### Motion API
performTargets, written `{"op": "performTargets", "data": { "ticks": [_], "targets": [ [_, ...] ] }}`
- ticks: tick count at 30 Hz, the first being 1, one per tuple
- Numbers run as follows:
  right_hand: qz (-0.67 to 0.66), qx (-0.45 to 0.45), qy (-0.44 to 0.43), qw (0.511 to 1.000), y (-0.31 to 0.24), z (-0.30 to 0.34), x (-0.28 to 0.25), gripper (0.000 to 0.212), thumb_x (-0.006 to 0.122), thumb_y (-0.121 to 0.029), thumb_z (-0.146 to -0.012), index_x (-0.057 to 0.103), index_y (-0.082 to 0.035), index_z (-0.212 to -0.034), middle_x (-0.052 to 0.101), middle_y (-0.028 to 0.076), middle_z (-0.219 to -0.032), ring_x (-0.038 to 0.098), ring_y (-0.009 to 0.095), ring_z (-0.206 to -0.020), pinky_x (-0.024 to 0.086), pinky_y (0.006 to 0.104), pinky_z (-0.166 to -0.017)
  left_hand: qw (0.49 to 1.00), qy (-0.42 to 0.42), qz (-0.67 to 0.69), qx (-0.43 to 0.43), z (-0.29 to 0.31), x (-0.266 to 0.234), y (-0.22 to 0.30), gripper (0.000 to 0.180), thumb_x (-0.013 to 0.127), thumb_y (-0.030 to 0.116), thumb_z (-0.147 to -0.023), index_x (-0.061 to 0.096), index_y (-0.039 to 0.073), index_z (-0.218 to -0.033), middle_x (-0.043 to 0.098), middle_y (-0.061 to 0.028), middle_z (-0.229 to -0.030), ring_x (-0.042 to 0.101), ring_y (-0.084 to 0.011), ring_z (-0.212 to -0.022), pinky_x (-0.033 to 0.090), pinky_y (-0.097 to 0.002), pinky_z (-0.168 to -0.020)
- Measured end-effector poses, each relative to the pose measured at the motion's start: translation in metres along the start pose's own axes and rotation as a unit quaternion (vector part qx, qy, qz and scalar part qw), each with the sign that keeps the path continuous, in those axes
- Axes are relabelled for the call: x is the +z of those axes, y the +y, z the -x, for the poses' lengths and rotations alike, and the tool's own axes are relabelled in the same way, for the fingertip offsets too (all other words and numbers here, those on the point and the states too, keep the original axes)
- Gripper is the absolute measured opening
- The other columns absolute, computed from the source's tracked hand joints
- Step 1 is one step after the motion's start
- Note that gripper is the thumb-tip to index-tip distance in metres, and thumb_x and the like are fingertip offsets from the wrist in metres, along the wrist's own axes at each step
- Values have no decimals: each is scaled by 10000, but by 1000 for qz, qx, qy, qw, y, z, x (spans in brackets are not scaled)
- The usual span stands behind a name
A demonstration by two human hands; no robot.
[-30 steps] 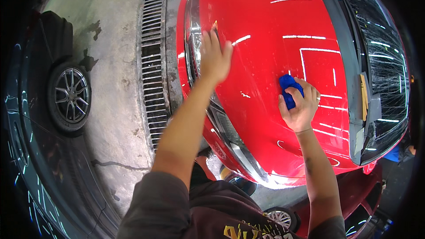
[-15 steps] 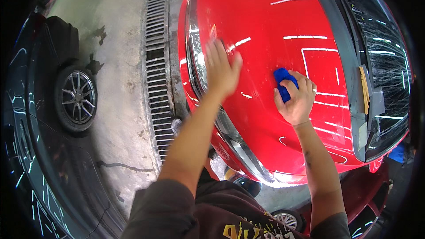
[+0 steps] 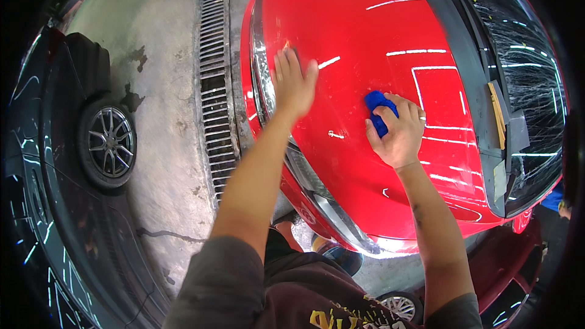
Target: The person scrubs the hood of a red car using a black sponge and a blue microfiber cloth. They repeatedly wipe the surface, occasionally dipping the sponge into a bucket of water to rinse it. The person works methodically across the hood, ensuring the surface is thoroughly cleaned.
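A glossy red car hood [image 3: 359,30] fills the middle of the head view, with ceiling lights mirrored in it. My right hand [image 3: 402,134] grips a folded blue cloth [image 3: 375,102] against the hood, with thumb and fingers curled around it. To the left, near the hood's front edge, my left hand [image 3: 294,88] reaches out over the paint. Its fingers are extended and its thumb is apart, with nothing held; whether the palm touches the paint cannot be told.
A windshield [image 3: 527,79] streaked with white lies right of the hood, with a tan strip [image 3: 496,116] at its base. A floor drain grate [image 3: 213,61] runs between the red car and a dark car's wheel [image 3: 110,144]. A bucket [image 3: 346,261] stands below the bumper.
My right hand has shifted slightly left with the blue cloth. My left hand, blurred before, is a little further left and sharper. The view has shifted slightly too.
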State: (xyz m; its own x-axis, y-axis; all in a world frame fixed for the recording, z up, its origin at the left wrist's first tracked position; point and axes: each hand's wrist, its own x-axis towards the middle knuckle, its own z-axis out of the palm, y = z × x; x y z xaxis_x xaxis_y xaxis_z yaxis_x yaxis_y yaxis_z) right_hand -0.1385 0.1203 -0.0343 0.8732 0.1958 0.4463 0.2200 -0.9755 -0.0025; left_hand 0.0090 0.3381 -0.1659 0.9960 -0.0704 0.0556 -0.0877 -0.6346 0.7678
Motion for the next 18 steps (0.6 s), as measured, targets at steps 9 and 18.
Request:
{"op": "performTargets", "data": {
  "ticks": [9,18],
  "targets": [
    [16,13,-11,1000,11,8,-9,271,876,-301,-860,819,-165,-1087,728,118,-1372,666,346,-1263,466,552,-1095,998,-29,-8,48,175,24,45,978,530,530,-1151,124,-118,-1760,53,-406,-1834,58,-542,-1728,85,-671,-1378],
    [45,15,-54,997,11,13,-6,383,859,-340,-891,814,-196,-1243,685,112,-1492,633,359,-1345,462,591,-1133,1000,-5,6,1,253,54,49,999,579,512,-1131,97,-74,-1781,28,-403,-1838,64,-558,-1724,114,-656,-1381]
  ]
}}
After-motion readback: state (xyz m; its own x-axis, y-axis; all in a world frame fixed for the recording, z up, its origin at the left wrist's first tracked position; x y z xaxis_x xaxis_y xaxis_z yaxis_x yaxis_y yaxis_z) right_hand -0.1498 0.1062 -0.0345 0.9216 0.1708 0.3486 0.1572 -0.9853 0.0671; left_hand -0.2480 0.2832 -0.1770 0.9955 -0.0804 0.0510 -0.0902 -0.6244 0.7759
